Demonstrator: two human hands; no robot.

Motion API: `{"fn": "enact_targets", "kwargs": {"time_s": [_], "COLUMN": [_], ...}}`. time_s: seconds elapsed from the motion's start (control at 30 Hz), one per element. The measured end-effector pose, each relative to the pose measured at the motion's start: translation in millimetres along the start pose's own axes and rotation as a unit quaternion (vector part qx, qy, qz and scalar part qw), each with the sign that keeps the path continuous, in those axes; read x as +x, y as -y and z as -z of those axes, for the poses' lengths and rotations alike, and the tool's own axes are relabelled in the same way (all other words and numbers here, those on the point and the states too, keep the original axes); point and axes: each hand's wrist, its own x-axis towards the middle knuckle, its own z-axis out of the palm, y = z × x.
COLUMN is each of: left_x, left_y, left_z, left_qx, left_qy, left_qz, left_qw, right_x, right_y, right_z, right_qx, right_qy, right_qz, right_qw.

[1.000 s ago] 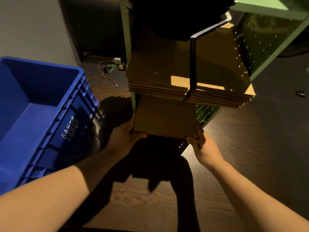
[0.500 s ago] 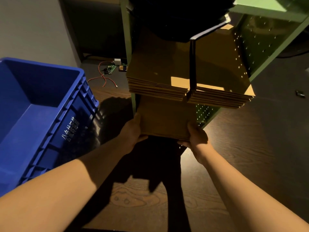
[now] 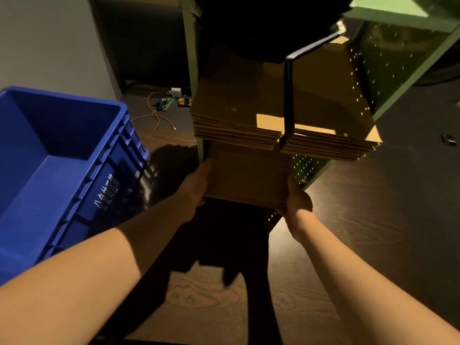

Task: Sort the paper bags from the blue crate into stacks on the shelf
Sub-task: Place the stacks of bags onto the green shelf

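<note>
A: Crate (image 3: 57, 155) sitting far left, blue, and no bags are showing in the part of its inside that's in view. Task looking nearly done, my guess.

B: Hands next?

A: Left hand (image 3: 195, 186) gripping the left edge of a low stack of paper bags (image 3: 246, 178), fingers curled against its side. Stack is lying flat on the lower level of the green shelf (image 3: 408, 78), near edge sticking out toward the person.

B: Right one?

A: Right hand (image 3: 297, 200) holding the stack's near right corner, thumb lying up along the side. Both hands are clamped on the same stack, one per side.

B: Other bags?

A: Two taller stacks (image 3: 278, 113) resting side by side on the level above, a black strap (image 3: 288, 95) hanging down between them.

B: How's it handling?

A: Flat folded brown paper, so each bag is light and floppy, but stacked they're acting fairly stiff, probably with some weight. Sheets are likely sliding over each other, so squeezing from opposite edges is keeping them square. Pinching the top alone would fan them out. Pushing from the near edge looks best for squaring it in.

B: Far right?

A: Dark wood floor (image 3: 373, 232) only.
</note>
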Motion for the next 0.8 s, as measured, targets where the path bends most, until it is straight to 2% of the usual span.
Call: {"fn": "enact_targets", "kwargs": {"time_s": [0.37,0.47,0.63,0.8], "left_x": [0,-4,-7,-14], "left_y": [8,17,39,55], "left_z": [2,6,18,30], "left_qx": [-0.023,-0.059,-0.079,-0.076], "left_qy": [0.005,-0.005,0.033,0.039], "left_qz": [-0.002,-0.005,-0.012,0.003], "left_qw": [1.000,0.998,0.996,0.996], "right_x": [-9,-20,-26,-30], "right_y": [0,-9,-26,-36], "right_z": [5,10,24,36], "right_qx": [0.039,0.012,-0.024,-0.051], "right_qy": [0.012,0.012,0.034,0.035], "right_qz": [0.009,0.029,0.062,0.028], "right_qw": [0.999,0.999,0.997,0.998]}}
